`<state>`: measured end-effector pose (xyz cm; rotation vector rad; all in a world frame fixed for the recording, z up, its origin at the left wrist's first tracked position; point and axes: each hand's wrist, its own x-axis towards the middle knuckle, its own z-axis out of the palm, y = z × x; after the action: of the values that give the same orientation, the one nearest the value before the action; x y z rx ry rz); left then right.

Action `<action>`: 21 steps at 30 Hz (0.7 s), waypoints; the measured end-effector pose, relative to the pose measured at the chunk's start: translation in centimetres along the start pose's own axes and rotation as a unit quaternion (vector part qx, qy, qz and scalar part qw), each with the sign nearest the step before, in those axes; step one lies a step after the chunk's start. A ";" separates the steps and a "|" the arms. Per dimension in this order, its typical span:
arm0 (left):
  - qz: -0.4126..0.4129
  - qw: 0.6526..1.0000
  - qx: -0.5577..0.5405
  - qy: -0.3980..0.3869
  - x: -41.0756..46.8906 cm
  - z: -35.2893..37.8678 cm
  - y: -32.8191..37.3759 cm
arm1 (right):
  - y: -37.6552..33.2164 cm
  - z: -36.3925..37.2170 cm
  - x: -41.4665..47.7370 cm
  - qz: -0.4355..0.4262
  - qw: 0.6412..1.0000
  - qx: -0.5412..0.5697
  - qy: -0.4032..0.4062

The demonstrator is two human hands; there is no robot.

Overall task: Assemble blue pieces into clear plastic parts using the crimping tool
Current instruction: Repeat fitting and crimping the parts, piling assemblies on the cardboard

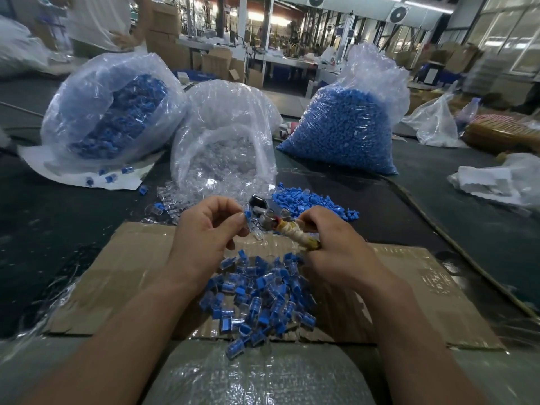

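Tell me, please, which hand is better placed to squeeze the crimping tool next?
The right. The right hand grips the crimping tool by its wrapped handles, while the left hand is occupied, pinching the blue and clear piece at the tool's metal head.

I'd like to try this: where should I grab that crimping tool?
Grip the crimping tool by its wrapped handle, from the right, as the right hand does: the metal head points left toward the part the left hand pinches, so keep it free.

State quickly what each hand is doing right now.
Left hand: pinching a blue-and-clear piece.
Right hand: gripping the crimping tool.
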<state>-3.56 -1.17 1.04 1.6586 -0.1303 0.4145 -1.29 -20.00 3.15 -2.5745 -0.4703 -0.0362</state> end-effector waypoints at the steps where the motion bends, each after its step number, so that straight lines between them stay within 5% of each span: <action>1: 0.000 1.000 0.002 0.001 0.0 0.0 0.1 | -0.1 0.1 0.0 -0.003 1.000 0.003 -0.002; 21: -0.005 1.000 0.029 -0.001 0.1 0.0 0.1 | -0.3 0.0 0.1 -0.038 0.998 -0.036 -0.039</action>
<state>-3.54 -1.14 1.20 1.7161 -0.1118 0.4126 -1.27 -19.73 3.28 -2.6354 -0.6065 0.0219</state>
